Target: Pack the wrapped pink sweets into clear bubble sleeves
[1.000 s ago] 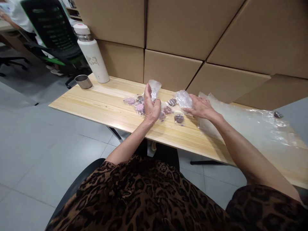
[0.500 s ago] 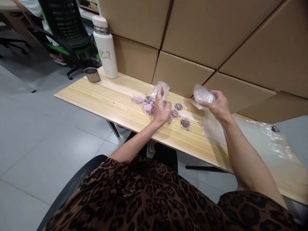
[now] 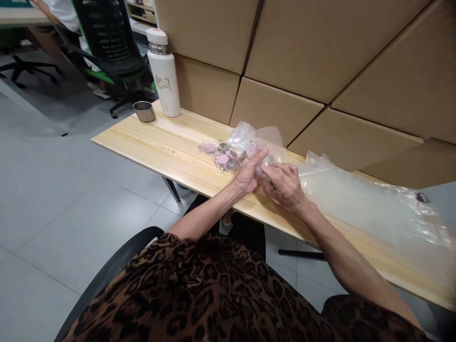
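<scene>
My left hand (image 3: 248, 175) and my right hand (image 3: 285, 186) have come together over the table, both closed on a thin clear plastic bag (image 3: 271, 137). The bag's film stands up above my fingers; what my fingertips pinch is partly hidden. Left of my hands lie several small round pieces (image 3: 223, 160), pink and dark brown, each in a clear wrapper. Just behind them rests another crumpled clear plastic bag (image 3: 240, 136).
A large plastic sheet or bag (image 3: 359, 202) covers the table's right part, with a dark wrapped piece (image 3: 422, 197) on it. A white bottle (image 3: 166, 85) and a metal cup (image 3: 144, 112) stand at the far left. Cardboard boxes (image 3: 278, 107) line the back edge. A person (image 3: 67, 16) sits beyond.
My right hand has brought the bunched plastic bag leftward and down to my left hand, and the bag has spread out. My left hand, previously open over the wrapped pieces, now grips it too.
</scene>
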{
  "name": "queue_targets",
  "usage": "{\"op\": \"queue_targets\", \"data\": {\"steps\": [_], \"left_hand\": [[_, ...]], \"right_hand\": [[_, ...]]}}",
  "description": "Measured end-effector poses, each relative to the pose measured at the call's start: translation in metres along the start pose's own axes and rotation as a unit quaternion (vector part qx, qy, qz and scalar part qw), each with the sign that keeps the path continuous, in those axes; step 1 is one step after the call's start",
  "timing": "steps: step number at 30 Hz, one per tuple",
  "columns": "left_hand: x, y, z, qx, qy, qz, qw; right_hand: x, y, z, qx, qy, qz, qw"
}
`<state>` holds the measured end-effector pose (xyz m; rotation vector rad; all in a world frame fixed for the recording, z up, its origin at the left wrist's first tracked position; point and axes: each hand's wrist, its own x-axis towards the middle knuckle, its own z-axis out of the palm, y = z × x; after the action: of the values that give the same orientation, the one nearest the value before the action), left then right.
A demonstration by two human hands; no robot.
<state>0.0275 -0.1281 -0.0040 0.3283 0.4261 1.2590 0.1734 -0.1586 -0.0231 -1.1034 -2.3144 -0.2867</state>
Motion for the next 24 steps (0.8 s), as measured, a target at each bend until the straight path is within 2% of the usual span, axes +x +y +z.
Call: {"op": "queue_targets", "data": {"steps": [2,3,5,7,9,12,14,18,24], "left_hand": [[0.001,0.004,-0.001,-0.052,0.019,0.024,0.998],[0.001,0.006,-0.001,-0.072,0.024,0.028,0.997],[0.000,0.009,-0.002,-0.095,0.025,0.024,0.995],[-0.002,0.011,-0.002,-0.098,0.017,0.015,0.995],[-0.002,0.012,-0.002,-0.092,0.004,0.000,0.996],[0.004,0.011,-0.002,-0.069,-0.004,0.002,0.998],[0.010,0.012,-0.004,-0.030,0.024,0.029,0.999],[0.022,0.009,-0.014,0.117,0.090,0.120,0.982],[0.036,-0.008,-0.038,0.328,0.050,0.241,0.912]], "right_hand": [[-0.003,0.000,-0.001,0.039,0.061,-0.045,0.996],[-0.003,0.000,-0.003,0.045,0.094,-0.038,0.994],[0.002,0.001,-0.009,0.025,0.149,0.014,0.988],[0.010,0.004,-0.014,-0.009,0.175,0.086,0.981],[0.022,0.010,-0.020,0.001,0.141,0.151,0.978],[0.042,0.025,-0.034,0.076,0.067,0.229,0.968],[0.057,0.035,-0.047,0.068,0.075,0.259,0.960],[0.088,0.047,-0.079,-0.072,0.110,0.279,0.951],[0.125,0.044,-0.115,-0.264,0.055,0.270,0.924]]}}
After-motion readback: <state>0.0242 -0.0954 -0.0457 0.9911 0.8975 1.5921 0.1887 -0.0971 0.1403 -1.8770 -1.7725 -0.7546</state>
